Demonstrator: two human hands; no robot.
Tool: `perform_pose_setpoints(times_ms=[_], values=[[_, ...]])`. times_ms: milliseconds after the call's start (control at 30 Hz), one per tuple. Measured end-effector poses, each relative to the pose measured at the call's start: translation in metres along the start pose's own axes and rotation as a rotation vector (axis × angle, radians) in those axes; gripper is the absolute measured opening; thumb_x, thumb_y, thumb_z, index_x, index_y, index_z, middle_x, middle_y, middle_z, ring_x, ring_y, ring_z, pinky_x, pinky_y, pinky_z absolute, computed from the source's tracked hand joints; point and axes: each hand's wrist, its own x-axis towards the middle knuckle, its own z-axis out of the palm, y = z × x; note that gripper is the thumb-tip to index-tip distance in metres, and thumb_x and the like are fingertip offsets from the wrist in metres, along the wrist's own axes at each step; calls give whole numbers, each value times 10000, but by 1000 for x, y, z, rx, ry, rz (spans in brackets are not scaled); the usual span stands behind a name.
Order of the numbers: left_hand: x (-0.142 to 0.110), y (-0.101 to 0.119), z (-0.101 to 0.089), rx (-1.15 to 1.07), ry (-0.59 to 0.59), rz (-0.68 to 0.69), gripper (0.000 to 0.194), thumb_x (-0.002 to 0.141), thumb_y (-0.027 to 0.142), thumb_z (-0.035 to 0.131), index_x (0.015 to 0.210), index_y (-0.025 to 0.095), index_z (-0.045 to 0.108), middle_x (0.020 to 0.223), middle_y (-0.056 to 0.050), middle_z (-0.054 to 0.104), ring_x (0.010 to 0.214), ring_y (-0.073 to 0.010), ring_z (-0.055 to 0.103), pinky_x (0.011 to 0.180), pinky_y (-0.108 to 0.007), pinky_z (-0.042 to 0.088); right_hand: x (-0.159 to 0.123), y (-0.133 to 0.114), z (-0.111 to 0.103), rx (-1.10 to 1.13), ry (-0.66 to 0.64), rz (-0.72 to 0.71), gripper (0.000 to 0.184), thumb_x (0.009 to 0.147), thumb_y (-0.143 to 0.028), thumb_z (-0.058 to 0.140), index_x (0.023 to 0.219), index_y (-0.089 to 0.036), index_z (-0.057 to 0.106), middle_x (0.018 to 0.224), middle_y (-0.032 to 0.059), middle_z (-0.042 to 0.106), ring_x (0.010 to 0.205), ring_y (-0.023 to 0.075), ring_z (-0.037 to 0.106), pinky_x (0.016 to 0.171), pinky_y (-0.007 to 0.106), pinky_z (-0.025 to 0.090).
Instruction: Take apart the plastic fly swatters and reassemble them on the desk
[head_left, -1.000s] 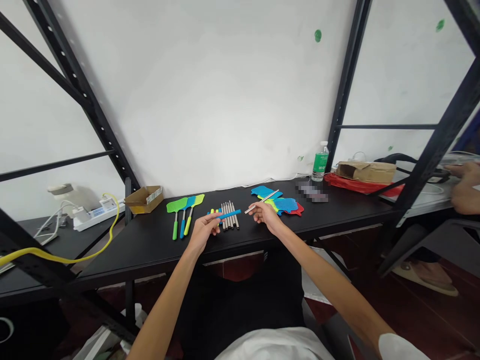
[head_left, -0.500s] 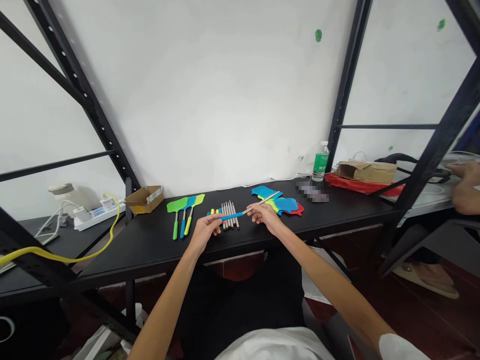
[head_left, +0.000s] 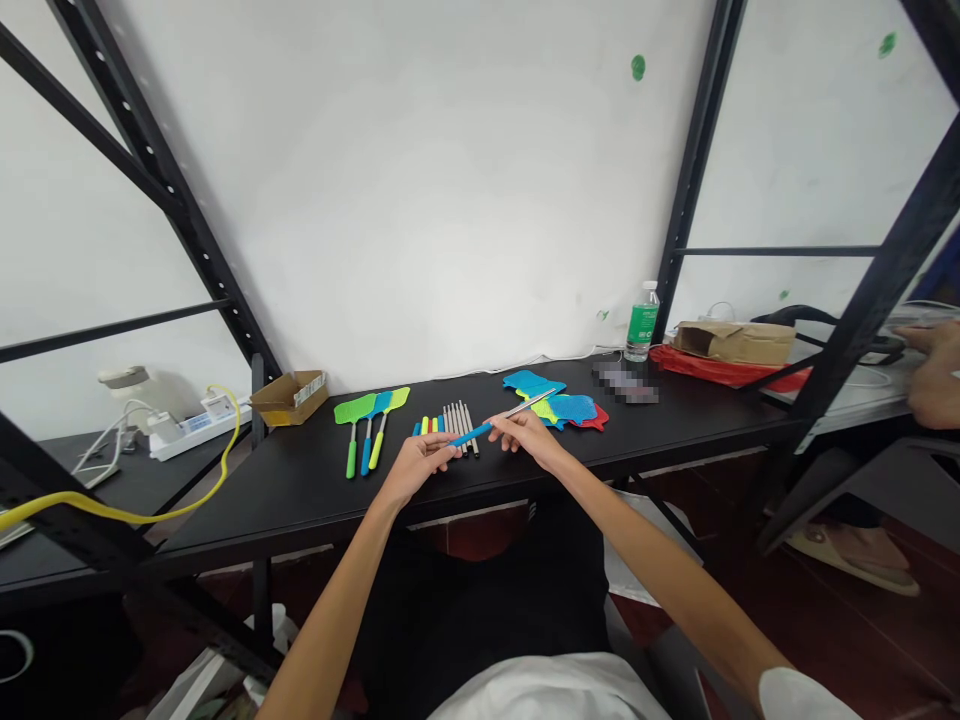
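Note:
My left hand point(head_left: 418, 464) is closed round the lower end of a blue handle point(head_left: 471, 436). A thin metal rod point(head_left: 536, 400) extends from that handle, pointing up to the right. Closer to the rod, my right hand point(head_left: 523, 436) pinches the handle's upper part. Just behind my hands lie several loose metal rods point(head_left: 456, 414) side by side, and left of them short coloured handles point(head_left: 425, 424), partly hidden by my left hand. Loose blue, yellow and red fly swatter heads point(head_left: 574, 408) overlap at the right. Further left, three whole fly swatters point(head_left: 367, 455) lie together.
On the black table point(head_left: 262, 510) stands an open cardboard box point(head_left: 289, 400) at the left. A water bottle point(head_left: 643, 325) is at the back right. Black metal posts point(head_left: 694, 150) frame both sides. A yellow cable point(head_left: 217, 480) hangs at left. Another person's hand point(head_left: 937, 360) shows at far right.
The blue handle has tilted more, its left end now lower. My right hand has shifted slightly left along it, and more of the coloured handles behind shows.

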Motion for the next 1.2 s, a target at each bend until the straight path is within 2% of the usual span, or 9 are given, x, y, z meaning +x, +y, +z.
perform_pose_setpoints(times_ms=[133,233,333,400,500,600,733,867,1200], values=[[-1,3,2,51,-42,19,418,776,425,744,1086,145,754,783,-68,740,617,-138,574,563,-254,430,-2,0,2,-98,-73,-45,439,847,-559,652,756,-142,757,760,87,736,524,102,579,460,206,376],[0,1,1,47,-51,34,377,813,463,703,1021,153,757,739,-47,706,594,-126,543,541,-244,401,-1,0,2,-61,-75,-9,404,847,-542,659,892,-155,766,746,65,726,518,96,579,451,195,364],[2,-3,-1,-7,-17,54,363,859,502,638,824,154,734,708,-39,671,563,-107,510,519,-233,364,1,-3,0,91,31,73,413,837,-529,662,1038,-177,740,726,37,711,490,84,564,428,181,346],[3,-4,-2,-39,9,58,420,882,519,602,704,149,693,675,-41,647,555,-103,506,521,-231,361,2,-4,-2,209,137,108,394,823,-514,669,1027,-180,720,718,27,702,481,83,560,420,179,353],[2,-4,-2,-77,49,43,460,887,531,584,653,145,671,627,-42,616,549,-108,508,525,-234,365,4,-5,-4,331,268,124,338,801,-472,688,973,-181,696,729,27,704,486,93,574,418,186,383],[2,-3,-2,-99,84,29,475,874,544,592,635,140,658,604,-42,594,546,-114,506,521,-236,365,5,-4,-6,391,336,112,303,791,-438,702,943,-176,689,765,42,721,497,102,595,413,189,394],[2,-1,0,-118,118,17,478,858,560,602,636,139,644,636,-51,610,542,-113,505,505,-236,360,4,-4,-6,395,339,101,296,781,-425,730,926,-169,708,811,61,735,509,100,605,411,186,398],[2,-1,0,-100,117,23,479,854,563,612,623,144,637,606,-36,591,532,-109,499,504,-233,362,4,-3,-4,297,320,103,311,766,-451,756,882,-164,726,833,78,742,516,97,604,411,188,394],[0,0,-1,-50,102,68,455,847,558,631,635,156,634,586,-9,568,530,-107,483,518,-240,360,5,1,-3,219,290,111,420,685,-550,809,709,-161,655,724,67,703,505,100,571,416,203,396]])
